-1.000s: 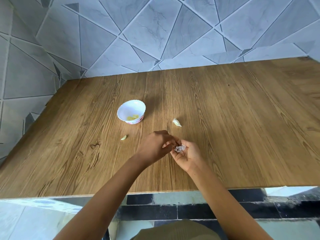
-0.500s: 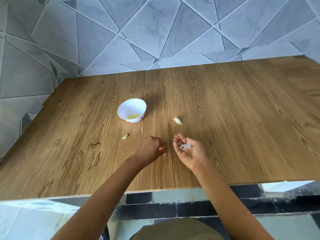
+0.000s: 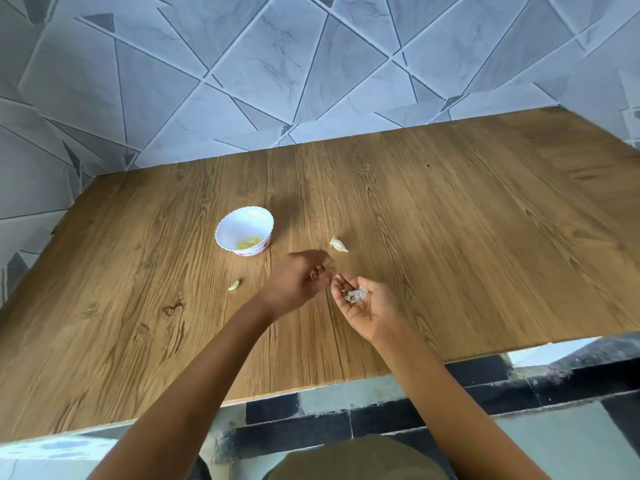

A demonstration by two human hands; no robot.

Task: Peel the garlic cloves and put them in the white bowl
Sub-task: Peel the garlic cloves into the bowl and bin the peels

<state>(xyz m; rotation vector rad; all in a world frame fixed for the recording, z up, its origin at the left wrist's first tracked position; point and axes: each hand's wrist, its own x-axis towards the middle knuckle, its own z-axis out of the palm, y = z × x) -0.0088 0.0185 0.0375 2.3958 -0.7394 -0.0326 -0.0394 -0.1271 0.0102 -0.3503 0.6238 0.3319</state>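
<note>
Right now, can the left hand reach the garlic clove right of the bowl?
Probably yes: the garlic clove lies just beyond the left hand, nothing between them; whether that hand holds something is blurred.

The bowl [image 3: 239, 221] stood on the surface [image 3: 450, 237] left of centre, with peeled cloves [image 3: 248, 242] in it. A whole clove [image 3: 338, 244] lay to its right, and a smaller piece [image 3: 234, 285] lay nearer the front edge. The left hand [image 3: 298, 282] and right hand [image 3: 363, 301] met before the whole clove, with skins [image 3: 355, 295] in the right palm.
</note>
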